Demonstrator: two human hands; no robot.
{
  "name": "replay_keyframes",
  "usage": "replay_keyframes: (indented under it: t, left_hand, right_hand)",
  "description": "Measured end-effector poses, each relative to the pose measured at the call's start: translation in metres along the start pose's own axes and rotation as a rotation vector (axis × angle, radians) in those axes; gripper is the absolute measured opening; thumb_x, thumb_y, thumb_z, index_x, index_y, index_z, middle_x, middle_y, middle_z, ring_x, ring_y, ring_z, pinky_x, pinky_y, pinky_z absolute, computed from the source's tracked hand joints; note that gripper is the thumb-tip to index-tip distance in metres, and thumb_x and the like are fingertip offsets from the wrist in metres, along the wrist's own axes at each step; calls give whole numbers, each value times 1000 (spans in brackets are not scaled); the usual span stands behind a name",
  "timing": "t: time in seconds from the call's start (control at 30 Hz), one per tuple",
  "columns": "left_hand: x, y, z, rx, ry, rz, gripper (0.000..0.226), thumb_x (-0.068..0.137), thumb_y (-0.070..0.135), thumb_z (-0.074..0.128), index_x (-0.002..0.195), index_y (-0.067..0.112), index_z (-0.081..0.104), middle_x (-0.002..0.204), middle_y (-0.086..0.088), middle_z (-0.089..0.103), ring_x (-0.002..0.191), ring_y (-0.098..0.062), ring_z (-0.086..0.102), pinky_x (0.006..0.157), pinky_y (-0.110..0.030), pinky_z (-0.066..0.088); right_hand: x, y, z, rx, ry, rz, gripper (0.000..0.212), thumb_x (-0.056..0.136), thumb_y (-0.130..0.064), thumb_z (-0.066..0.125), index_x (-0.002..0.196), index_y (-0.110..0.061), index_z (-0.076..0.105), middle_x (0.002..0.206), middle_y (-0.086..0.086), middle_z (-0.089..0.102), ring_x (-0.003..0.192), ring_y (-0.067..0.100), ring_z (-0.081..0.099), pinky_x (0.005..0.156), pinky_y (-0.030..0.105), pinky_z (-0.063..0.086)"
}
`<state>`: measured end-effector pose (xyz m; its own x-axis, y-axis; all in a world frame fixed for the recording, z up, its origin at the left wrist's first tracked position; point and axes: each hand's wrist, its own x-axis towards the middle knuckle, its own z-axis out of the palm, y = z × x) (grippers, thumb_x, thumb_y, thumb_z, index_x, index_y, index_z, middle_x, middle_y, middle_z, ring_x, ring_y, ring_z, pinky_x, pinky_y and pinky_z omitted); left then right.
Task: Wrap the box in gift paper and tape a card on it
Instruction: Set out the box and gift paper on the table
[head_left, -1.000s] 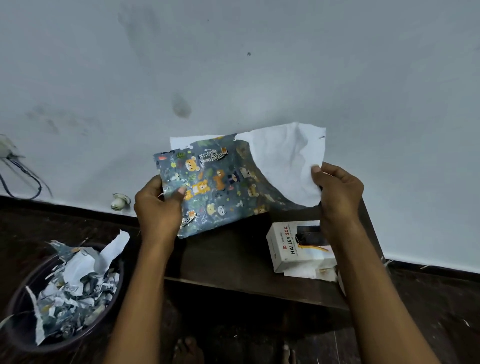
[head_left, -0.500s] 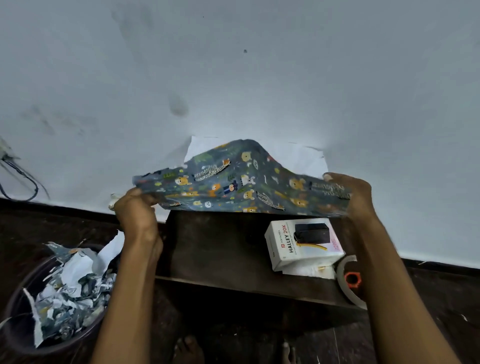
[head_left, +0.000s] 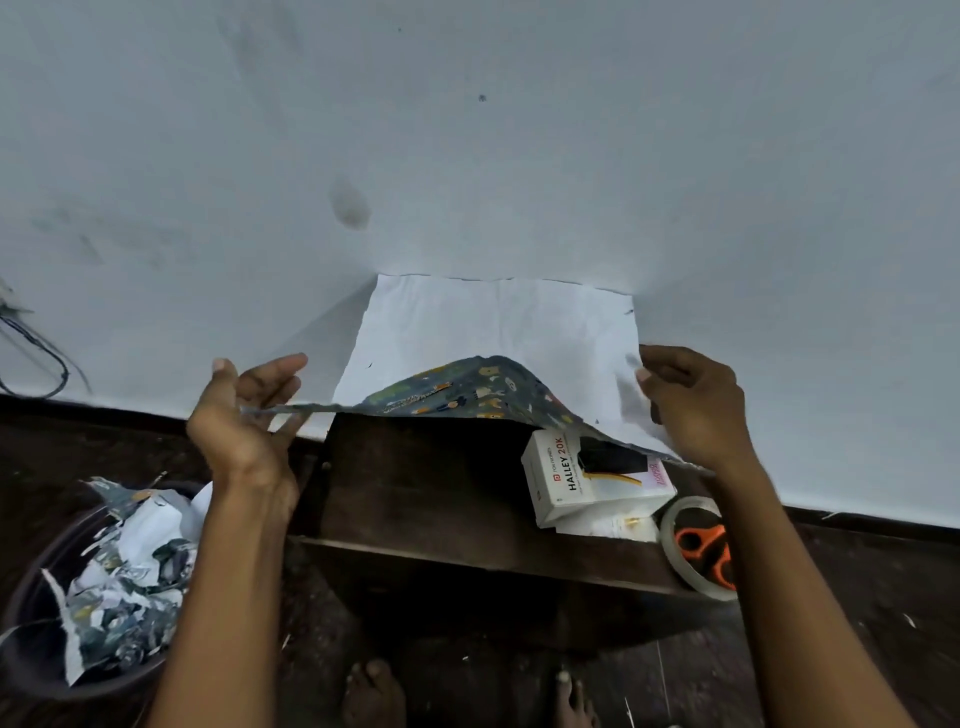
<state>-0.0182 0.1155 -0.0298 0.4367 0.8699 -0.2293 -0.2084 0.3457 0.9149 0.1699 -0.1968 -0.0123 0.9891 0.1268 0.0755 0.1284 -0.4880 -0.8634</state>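
Gift paper (head_left: 498, 332) held spread over the counter (head_left: 431, 478), white side up against the wall.
Left hand (head_left: 244, 415) pinches one corner, right hand (head_left: 696, 405) the other; lay it flat, centre the box (head_left: 571, 478), which sits on the counter's right.

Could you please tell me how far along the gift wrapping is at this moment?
Early stage. Done: little beyond supplies laid out; the box sits bare on the table, with tape roll and scissors beside it. In hand: the left hand and right hand hold the gift paper spread above the table. Left: wrapping the box, taping, attaching a card; no card is clearly visible.
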Motion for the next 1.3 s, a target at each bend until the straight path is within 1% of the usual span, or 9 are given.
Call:
replay_keyframes:
  t: [0.23,0.33,0.43,0.57,0.67,0.8,0.97,1.1,1.3]
  left_hand:
    - [-12,3,1,224,-54,446,37,94,39,48,93,11,74,102,-12,76,92,-24,71,76,-35,43]
    - [-29,11,7,493,25,750,21,89,22,59,96,11,76,95,-3,75,92,-20,69,83,-34,50]
    - [-54,17,15,684,100,918,24,81,8,59,96,13,76,95,6,74,91,-22,67,90,-44,51]
    - [-87,21,21,740,-48,1051,33,75,9,54,100,14,74,102,12,72,96,-21,65,93,-42,43]
    - [-103,21,27,832,-282,1082,53,62,11,53,112,17,71,109,13,70,102,-16,63,97,-31,32]
    - [-111,9,40,1018,-429,1097,60,55,11,55,112,22,70,107,15,67,107,-11,58,105,-31,26]
    - [-108,-2,46,1027,-337,1100,40,64,-5,60,88,24,75,84,15,70,96,-12,59,103,-23,15]
    - [-107,2,50,1001,-267,1090,39,67,-9,63,83,25,74,81,17,69,99,-15,58,100,-23,13]
    - [-104,8,49,976,-160,1035,35,63,-4,65,70,30,71,91,18,69,112,-17,52,96,-33,16]
  right_hand:
    - [-35,10,-16,5,150,70,37,89,7,53,110,-14,75,103,-2,72,100,19,67,92,36,55]
    - [-47,13,-18,62,199,81,44,83,13,44,110,-9,70,102,5,72,98,21,68,94,41,56]
    - [-56,14,-21,61,268,85,31,85,9,52,106,-8,66,98,5,70,96,22,67,85,32,54]
    - [-71,16,-30,26,253,91,21,86,3,60,83,-16,69,84,0,70,87,22,67,74,30,52]
    - [-87,11,-26,-64,123,-3,32,82,9,60,73,-19,73,82,-3,72,80,12,66,63,11,43]
    - [-96,3,-13,-247,-6,-193,40,72,14,65,93,-17,80,99,0,72,95,22,63,71,25,42]
    - [-92,-4,-14,-445,-134,-381,71,49,-19,60,119,-24,75,129,-1,65,122,28,54,102,45,44]
    - [-79,-7,-8,-768,-329,-422,103,49,-41,57,150,-32,43,161,-5,35,151,16,26,121,43,0]
    - [-67,-4,-5,-798,-408,-282,108,47,-40,55,153,-34,34,145,-3,41,146,18,30,122,52,-7]
